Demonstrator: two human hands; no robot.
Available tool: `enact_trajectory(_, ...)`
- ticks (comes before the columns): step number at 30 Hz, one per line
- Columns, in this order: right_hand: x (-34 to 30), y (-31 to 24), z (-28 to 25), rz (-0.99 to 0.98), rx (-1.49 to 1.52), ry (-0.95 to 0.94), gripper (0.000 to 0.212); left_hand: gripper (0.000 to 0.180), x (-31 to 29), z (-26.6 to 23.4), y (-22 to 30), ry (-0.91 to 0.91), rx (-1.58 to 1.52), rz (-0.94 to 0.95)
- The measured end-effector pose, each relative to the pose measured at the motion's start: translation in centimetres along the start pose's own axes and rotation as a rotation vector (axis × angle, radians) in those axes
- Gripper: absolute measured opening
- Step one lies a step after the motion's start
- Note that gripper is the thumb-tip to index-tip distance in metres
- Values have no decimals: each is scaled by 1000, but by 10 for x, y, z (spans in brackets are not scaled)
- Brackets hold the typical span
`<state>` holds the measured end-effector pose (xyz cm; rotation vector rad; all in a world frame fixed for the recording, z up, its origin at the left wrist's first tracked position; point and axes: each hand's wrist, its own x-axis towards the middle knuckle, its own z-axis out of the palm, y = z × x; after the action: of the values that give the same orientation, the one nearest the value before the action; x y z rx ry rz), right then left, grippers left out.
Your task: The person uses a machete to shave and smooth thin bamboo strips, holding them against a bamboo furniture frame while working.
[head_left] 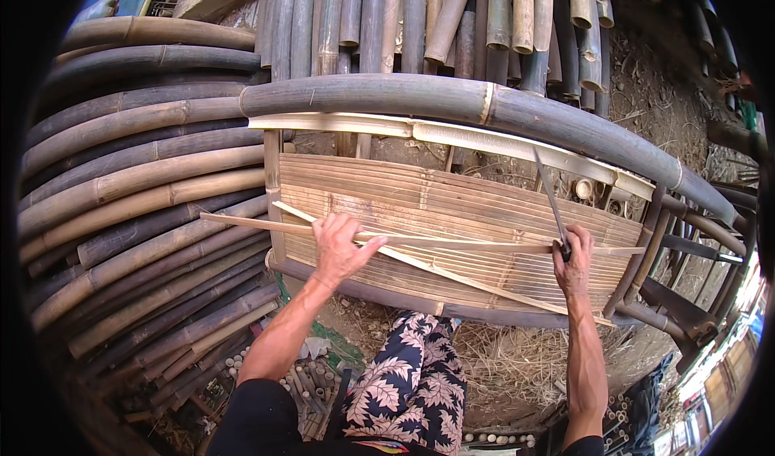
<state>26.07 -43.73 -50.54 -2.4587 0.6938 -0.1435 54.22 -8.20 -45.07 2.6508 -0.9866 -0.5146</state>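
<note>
One long, thin bamboo strip (460,244) in hand, held above the slatted bamboo seat (484,210) of a bench. Left hand (341,246) closed over it, thumb lying out to the right. Right hand (575,254) clenched round the dark handle of a knife (550,198), just where the strip passes; cannot tell whether its fingers pinch the strip too.

Around it: a second strip (452,271), paler, lies slantwise over the slats and crosses the held one at the left hand. A split bamboo length (484,140) borders the seat's far side, the knife tip showing against it; beyond, a thick dark pole (363,95) curves across. Front pole (500,316) on the person's side, patterned trousers (404,375) below it.

Strip's long axis runs left to right, roughly along the seat, right end slightly nearer the person. Left end juts past the seat over stacked poles (145,190); right end by the bench's right end. Blade points away from the person, leaning a little left.

Count: two hands, one knife, two thin strips, one split length. Stacked poles at left, well over ten; more poles (371,20) at the far side, overlapping, uncounted.
</note>
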Motion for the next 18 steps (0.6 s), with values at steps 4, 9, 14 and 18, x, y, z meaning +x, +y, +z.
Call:
enact_trajectory(4, -30, -30, 26, 243, 204, -214, 24, 48, -23, 3, -54, -153, -101, -62)
enact_trajectory(9, -91, -10, 42, 179, 13, -198, 32, 51, -15, 59, -53, -235, -105, 82)
enact_trajectory(14, -129, -2, 31, 369, -36, -105, 33, 47, -30, 108, -35, -407, 90, 279)
enact_trajectory(18, -174, -4, 24, 404, 42, 11, 31, 47, -29, 121, -42, -604, 61, 186)
